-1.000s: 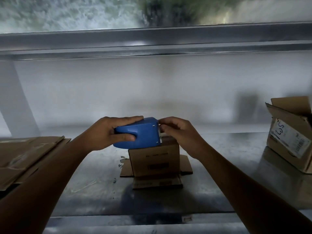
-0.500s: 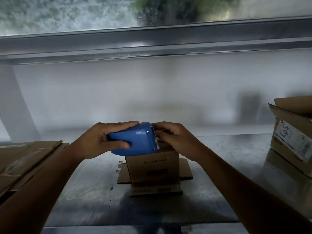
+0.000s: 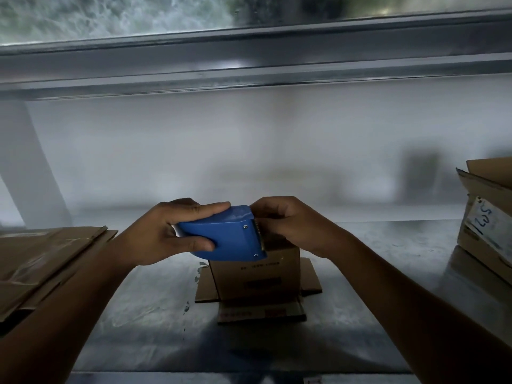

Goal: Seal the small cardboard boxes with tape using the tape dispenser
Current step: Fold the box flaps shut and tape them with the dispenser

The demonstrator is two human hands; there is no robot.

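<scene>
Now | left hand [image 3: 163,234] grips tape dispenser [image 3: 227,236], long axis left-right, centre frame | right hand [image 3: 288,220] curled at its toothed end, grasp unclear | box [image 3: 257,275] just beneath.

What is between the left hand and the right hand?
In the head view, the blue tape dispenser: the left hand grips it, the right hand is at its cutter end.

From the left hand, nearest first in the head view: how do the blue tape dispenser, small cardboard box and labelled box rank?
1. blue tape dispenser, gripped by the left hand.
2. small cardboard box, below it, centre.
3. labelled box, far right.
</scene>
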